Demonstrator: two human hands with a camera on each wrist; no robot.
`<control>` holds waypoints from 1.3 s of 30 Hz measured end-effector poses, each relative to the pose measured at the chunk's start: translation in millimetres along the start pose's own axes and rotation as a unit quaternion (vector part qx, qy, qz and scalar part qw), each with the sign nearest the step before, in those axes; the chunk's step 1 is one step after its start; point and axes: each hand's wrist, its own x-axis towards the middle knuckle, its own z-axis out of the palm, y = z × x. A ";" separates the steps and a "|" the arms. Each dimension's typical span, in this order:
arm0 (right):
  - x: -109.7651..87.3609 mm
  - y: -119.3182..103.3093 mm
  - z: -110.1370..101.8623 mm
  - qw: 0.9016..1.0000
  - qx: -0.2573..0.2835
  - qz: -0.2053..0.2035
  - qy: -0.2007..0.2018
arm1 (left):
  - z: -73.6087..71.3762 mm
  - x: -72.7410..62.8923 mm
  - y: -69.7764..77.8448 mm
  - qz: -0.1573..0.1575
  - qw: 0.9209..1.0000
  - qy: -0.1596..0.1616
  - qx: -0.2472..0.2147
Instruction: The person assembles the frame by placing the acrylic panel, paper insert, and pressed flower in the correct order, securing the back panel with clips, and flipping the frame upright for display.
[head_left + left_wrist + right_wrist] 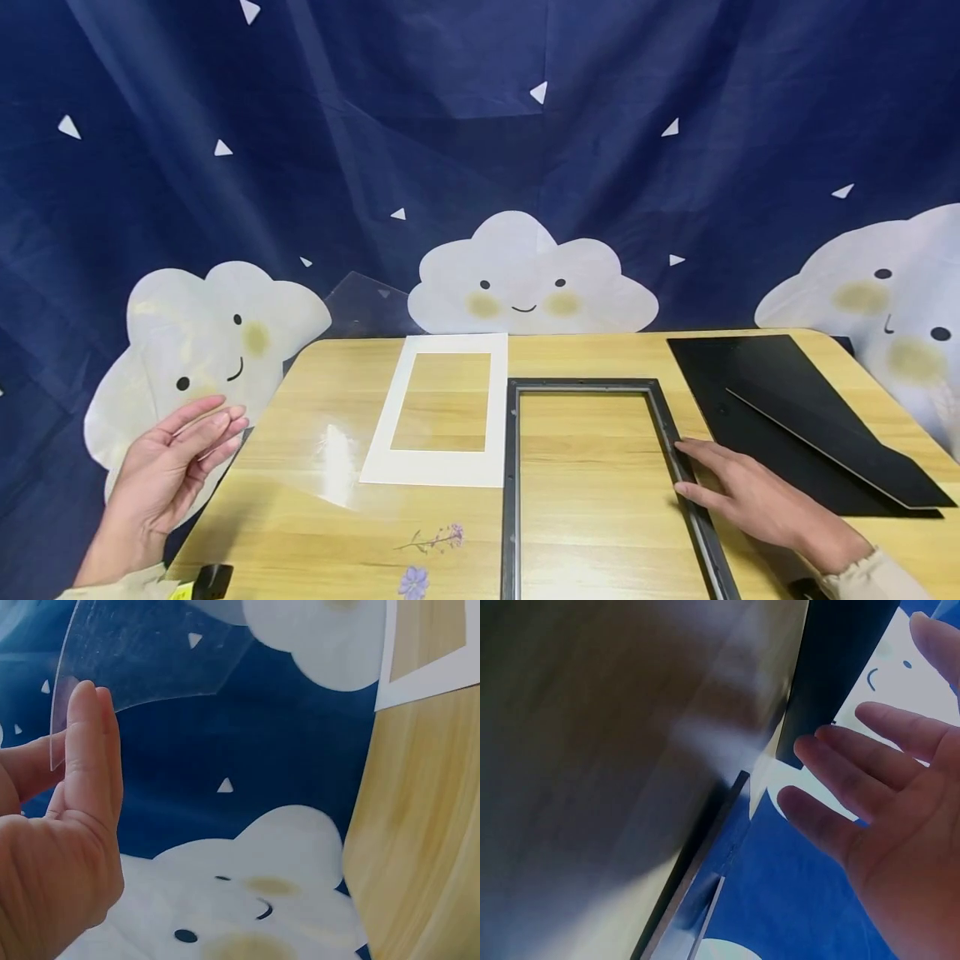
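At the left, my left hand point(174, 467) pinches the edge of a clear plastic sheet point(161, 660) between thumb and fingers. The sheet is tilted up over the left part of the table, its far corner showing against the curtain. My right hand point(750, 492) has its fingers extended, fingertips at the right side of a black picture frame point(512, 492). The frame lies on the table, its near end cut off by the head view. Left of it lies a white mat board point(442, 468) with a rectangular window.
Two pressed flowers lie near the front edge: a purple sprig point(438, 540) and a lilac blossom point(413, 582). Right of the frame is a black backing board point(757, 367) with a raised flap-like stand point(840, 454). A blue curtain point(480, 167) with clouds hangs behind the wooden table point(592, 533).
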 end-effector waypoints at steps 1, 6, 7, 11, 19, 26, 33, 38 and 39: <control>0.0 0.4 -0.5 1.000 0.001 0.000 -0.002 | 0.9 0.5 -2.6 0.000 1.000 -0.004 -0.002; 0.2 2.0 -3.3 1.000 0.003 -0.005 -0.017 | 6.4 2.3 -15.0 -0.003 1.000 -0.027 0.002; 0.0 2.1 -3.5 1.000 0.004 -0.007 -0.018 | 7.9 2.7 -17.2 -0.005 1.000 -0.030 0.005; 0.4 2.9 -4.2 1.000 -0.001 -0.019 -0.019 | 14.5 3.6 -25.8 -0.010 0.999 -0.045 0.026; 0.6 4.5 -4.1 0.999 -0.008 -0.031 -0.024 | 22.9 2.4 -46.3 -0.019 0.996 -0.086 0.033; -0.6 5.3 -3.1 0.999 -0.004 -0.027 -0.027 | 29.4 4.2 -64.2 -0.051 0.992 -0.103 0.056; -1.9 6.6 -2.5 0.999 -0.003 -0.031 -0.024 | 35.3 4.7 -77.5 -0.080 0.987 -0.120 0.066; -2.3 7.5 -3.5 0.999 0.003 -0.037 -0.026 | 39.7 4.3 -85.3 -0.092 0.985 -0.125 0.073; -2.3 7.8 -3.9 0.999 0.004 -0.040 -0.025 | 40.8 4.1 -86.8 -0.094 0.985 -0.126 0.073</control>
